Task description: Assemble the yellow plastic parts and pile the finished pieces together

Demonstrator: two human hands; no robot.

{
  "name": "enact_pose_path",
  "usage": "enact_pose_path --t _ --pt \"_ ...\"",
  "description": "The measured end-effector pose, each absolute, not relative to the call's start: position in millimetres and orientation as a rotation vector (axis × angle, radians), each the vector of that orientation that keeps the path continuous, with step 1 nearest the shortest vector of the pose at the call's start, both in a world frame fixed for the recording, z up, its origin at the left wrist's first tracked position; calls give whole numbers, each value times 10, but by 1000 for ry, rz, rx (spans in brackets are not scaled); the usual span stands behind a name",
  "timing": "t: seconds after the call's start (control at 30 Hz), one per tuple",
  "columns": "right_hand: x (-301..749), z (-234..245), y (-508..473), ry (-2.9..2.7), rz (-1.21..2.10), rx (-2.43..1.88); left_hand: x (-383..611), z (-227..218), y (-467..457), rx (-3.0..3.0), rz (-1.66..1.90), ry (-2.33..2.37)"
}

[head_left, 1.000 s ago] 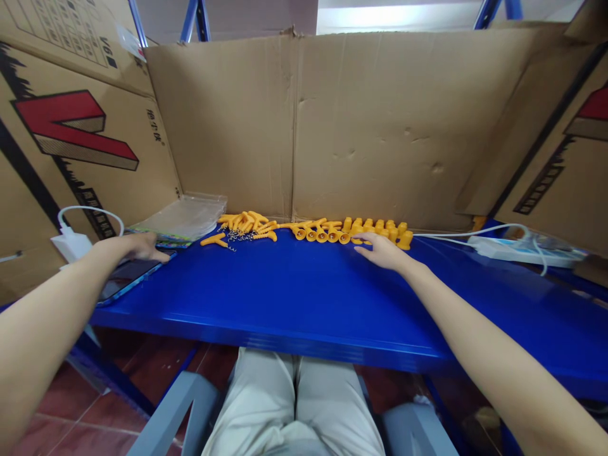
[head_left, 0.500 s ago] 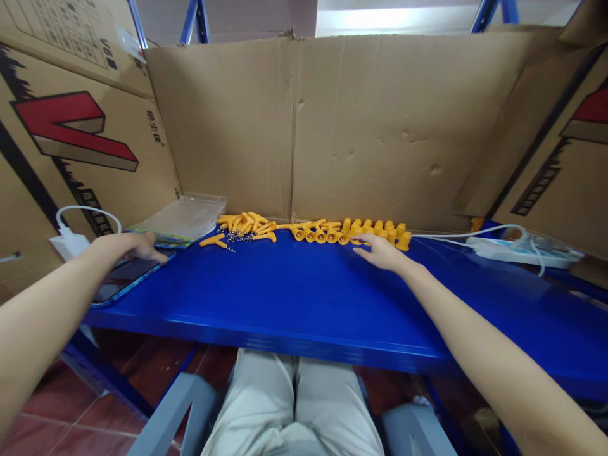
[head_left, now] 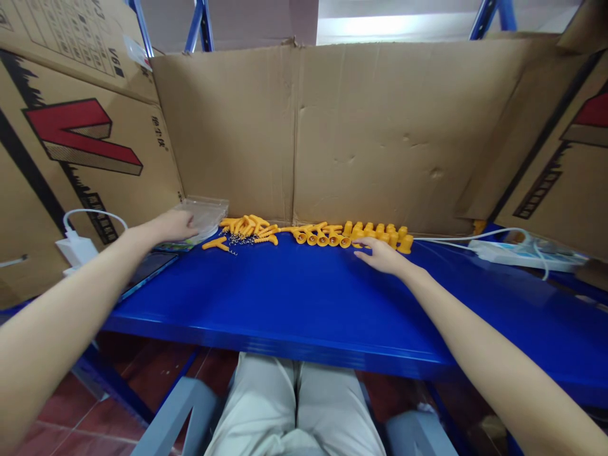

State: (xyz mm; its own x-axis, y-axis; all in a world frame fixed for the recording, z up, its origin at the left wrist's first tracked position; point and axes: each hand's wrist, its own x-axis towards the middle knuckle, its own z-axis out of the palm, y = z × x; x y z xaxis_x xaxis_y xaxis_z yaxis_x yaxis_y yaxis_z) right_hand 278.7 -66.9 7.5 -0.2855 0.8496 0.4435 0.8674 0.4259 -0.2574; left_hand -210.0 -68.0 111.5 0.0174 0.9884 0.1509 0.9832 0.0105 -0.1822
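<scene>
Fingers of our right hand (head_left: 382, 256) lie spread and loose, grasping nothing, their tips touching the near edge of the row of orange caps (head_left: 380, 229) just right of the frame's centre. Our left hand (head_left: 173, 226), left of centre, is likewise released, palm down with fingers stretched over the stack of clear plastic sleeves (head_left: 206, 211); we cannot tell whether it presses on the stack or hangs just above it. Between the two hands, orange T-shaped pieces (head_left: 249, 226) with small metal chains lie in a heap, and a line of orange pieces with round open ends (head_left: 320, 237) runs from them to the caps. All of these sit at the far edge of the blue table (head_left: 294, 304), against the cardboard wall (head_left: 380, 126) that fills the upper middle of the frame. Toward the lower left, a phone (head_left: 147, 269) lies flat on the table, partly hidden by our left forearm, with a white charger (head_left: 76, 248) beside it at the left edge. At the right edge a white power strip (head_left: 517, 254) rests with its cable trailing toward the caps
</scene>
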Motion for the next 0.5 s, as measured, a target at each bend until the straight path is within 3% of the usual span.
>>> enact_pose_path --t 0.2,0.37,0.5 --pt "2770 94 -711 -2171 -51 -1455 -1457 887 -439 -2320 -29 -1835" --pt "2771 85 -712 -2178 -78 -1424 -1397 639 -203 -2191 285 -2031" --pt "2763 93 -714 -2182 -54 -1421 -1592 509 -56 -2079 288 -2127"
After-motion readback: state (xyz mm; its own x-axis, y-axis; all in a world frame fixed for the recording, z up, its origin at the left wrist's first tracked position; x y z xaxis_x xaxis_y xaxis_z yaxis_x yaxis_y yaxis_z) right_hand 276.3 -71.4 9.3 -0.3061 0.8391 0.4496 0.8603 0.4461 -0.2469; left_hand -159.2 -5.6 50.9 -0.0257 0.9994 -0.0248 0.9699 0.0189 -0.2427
